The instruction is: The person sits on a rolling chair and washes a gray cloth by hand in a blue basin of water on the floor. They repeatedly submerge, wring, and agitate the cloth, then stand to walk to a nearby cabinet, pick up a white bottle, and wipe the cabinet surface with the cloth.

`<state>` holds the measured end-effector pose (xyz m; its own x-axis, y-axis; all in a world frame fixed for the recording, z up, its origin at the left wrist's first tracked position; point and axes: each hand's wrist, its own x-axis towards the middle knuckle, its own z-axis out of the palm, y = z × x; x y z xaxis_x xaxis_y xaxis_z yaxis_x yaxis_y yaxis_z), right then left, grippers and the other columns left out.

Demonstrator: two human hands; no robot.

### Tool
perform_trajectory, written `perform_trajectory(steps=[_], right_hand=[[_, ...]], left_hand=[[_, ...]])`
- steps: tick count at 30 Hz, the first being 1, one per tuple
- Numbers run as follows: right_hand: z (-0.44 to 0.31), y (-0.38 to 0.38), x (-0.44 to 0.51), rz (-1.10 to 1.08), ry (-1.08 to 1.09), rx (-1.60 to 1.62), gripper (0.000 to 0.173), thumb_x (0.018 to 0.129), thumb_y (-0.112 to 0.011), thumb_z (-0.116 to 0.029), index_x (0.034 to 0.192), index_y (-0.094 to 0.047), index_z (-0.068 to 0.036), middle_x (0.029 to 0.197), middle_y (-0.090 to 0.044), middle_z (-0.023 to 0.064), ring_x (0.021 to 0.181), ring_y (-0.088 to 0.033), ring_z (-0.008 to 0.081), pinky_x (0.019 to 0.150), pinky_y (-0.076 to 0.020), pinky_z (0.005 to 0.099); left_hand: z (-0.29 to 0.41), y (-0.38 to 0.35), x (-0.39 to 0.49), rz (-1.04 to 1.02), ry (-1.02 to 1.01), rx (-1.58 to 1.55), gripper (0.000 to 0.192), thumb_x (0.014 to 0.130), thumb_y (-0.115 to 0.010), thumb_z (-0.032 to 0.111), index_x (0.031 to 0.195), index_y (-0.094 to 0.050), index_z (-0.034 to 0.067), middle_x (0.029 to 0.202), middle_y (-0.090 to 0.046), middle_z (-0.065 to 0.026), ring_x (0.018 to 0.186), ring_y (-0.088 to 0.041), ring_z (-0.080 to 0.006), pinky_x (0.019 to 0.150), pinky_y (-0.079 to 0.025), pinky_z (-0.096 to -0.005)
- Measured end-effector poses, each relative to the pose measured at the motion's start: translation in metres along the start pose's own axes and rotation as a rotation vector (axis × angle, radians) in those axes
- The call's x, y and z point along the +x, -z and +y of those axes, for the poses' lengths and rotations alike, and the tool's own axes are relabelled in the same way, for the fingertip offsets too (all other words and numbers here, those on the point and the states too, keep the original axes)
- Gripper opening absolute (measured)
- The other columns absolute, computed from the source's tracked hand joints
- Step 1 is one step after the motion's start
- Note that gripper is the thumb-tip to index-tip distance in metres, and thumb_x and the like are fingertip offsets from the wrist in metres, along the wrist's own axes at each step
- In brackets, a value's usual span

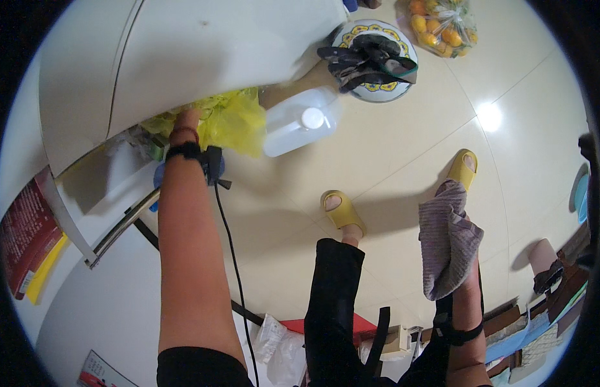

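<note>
My left hand [188,117] reaches in under the edge of a large white panel [184,53], among crumpled yellow plastic bags [234,121]; its fingers are hidden. A black strap with a small device and cable is on that wrist. To the right of the bags lies a translucent plastic jug [300,121] with a white cap. A ribbed grey-purple cloth [445,246] is bunched over my right hand [468,276], which holds it above the floor near my right foot. The cloth covers the fingers of that hand.
Dark gloves [367,63] lie on a round, flower-patterned lid or dish [382,94]. Beyond it is a clear bag of orange fruit [442,31]. My feet, in yellow slippers [343,208], stand on beige tiles. A metal-edged white surface [121,225] is at left; a pinkish bin [542,256] stands at right.
</note>
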<state>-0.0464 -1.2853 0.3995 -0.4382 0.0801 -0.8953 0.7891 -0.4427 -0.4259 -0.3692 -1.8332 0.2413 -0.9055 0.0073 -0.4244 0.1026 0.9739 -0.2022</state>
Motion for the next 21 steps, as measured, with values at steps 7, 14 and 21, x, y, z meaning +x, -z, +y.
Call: perform_trajectory(steps=[7, 14, 21], right_hand=[[-0.017, -0.016, -0.011, -0.021, 0.034, -0.035, 0.051, 0.099, -0.056, -0.034, 0.141, -0.041, -0.009, 0.111, -0.063, 0.0057, 0.086, -0.065, 0.0121, 0.071, -0.0544, 0.0259], [-0.015, -0.010, -0.006, -0.002, 0.046, -0.060, 0.046, 0.100, -0.056, -0.036, 0.132, -0.051, -0.004, 0.104, -0.066, 0.0073, 0.086, -0.065, 0.0130, 0.072, -0.0547, 0.0267], [-0.011, 0.000, -0.008, -0.033, -0.010, 0.028, 0.039, 0.100, -0.054, -0.025, 0.135, -0.050, -0.006, 0.117, -0.062, 0.0074, 0.095, -0.065, 0.0145, 0.080, -0.0558, 0.0290]], left_hand=[[-0.034, 0.048, -0.095, -0.028, -0.159, -0.039, 0.073, 0.075, -0.078, 0.031, 0.137, -0.048, 0.007, 0.124, -0.058, -0.0162, 0.112, -0.055, -0.0370, 0.105, -0.038, -0.0424], [0.031, 0.101, -0.179, 0.833, 0.554, 0.102, 0.074, 0.076, -0.078, 0.027, 0.140, -0.044, 0.008, 0.121, -0.053, -0.0230, 0.112, -0.046, -0.0372, 0.098, -0.039, -0.0493], [0.014, 0.027, -0.089, 0.190, 0.088, 0.142, 0.039, 0.082, -0.066, 0.015, 0.120, -0.061, 0.005, 0.117, -0.058, -0.0277, 0.110, -0.055, -0.0440, 0.092, -0.047, -0.0519]])
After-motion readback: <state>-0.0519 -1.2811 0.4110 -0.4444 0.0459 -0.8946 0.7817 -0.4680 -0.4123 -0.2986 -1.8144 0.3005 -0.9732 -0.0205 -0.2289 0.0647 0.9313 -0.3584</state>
